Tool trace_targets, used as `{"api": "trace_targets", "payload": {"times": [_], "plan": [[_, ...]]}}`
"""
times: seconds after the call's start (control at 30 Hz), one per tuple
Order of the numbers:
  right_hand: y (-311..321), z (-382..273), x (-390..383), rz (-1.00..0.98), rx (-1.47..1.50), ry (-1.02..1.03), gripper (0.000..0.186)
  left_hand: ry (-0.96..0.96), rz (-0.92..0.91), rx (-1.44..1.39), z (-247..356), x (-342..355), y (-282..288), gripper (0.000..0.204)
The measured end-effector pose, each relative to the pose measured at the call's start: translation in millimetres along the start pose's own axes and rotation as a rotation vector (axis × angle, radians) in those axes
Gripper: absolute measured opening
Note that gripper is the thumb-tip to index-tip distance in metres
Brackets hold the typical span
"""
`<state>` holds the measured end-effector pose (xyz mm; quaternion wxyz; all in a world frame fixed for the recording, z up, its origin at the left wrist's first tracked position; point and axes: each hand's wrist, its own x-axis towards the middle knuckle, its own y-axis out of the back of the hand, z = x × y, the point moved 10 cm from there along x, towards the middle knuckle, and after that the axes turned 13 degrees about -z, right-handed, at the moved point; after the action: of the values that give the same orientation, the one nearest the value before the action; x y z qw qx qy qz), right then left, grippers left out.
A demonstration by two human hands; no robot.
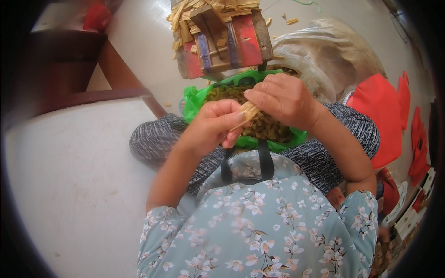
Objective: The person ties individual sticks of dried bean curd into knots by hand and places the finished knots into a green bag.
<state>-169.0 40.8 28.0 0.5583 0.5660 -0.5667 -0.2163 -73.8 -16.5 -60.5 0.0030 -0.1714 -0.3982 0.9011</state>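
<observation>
Above my lap, my left hand (214,124) pinches a flat, pale yellow strip (249,111) of fibrous, wood-like material between thumb and fingers. My right hand (285,101) closes over the strip's upper end, so both hands hold it at once; its exact ends are hidden by the fingers. Just beneath them, between my knees, sits an opened green plastic bag (192,103). Inside it lies a heap of small brownish-green pieces (274,129).
Beyond the bag stands a red-topped wooden bench (246,41) with blue bands, a dark wooden block (208,24) and piled pale strips (185,10). A translucent plastic sack (324,53) and red bag (376,118) lie rightward. A white tabletop (74,176) is left.
</observation>
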Motion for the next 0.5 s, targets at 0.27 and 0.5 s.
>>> {"api": "trace_targets", "payload": {"times": [0.27, 0.5], "plan": [[-11.1, 41.7, -27.1, -0.009, 0.516, -0.398, 0.018, -0.618, -0.344, -0.032, 81.9, -37.8, -58.7, 0.026], [12.5, -34.1, -12.3, -0.346, 1.202, -0.450, 0.009, -0.782, -0.104, 0.653, 93.3, -58.9, -82.7, 0.035]]}}
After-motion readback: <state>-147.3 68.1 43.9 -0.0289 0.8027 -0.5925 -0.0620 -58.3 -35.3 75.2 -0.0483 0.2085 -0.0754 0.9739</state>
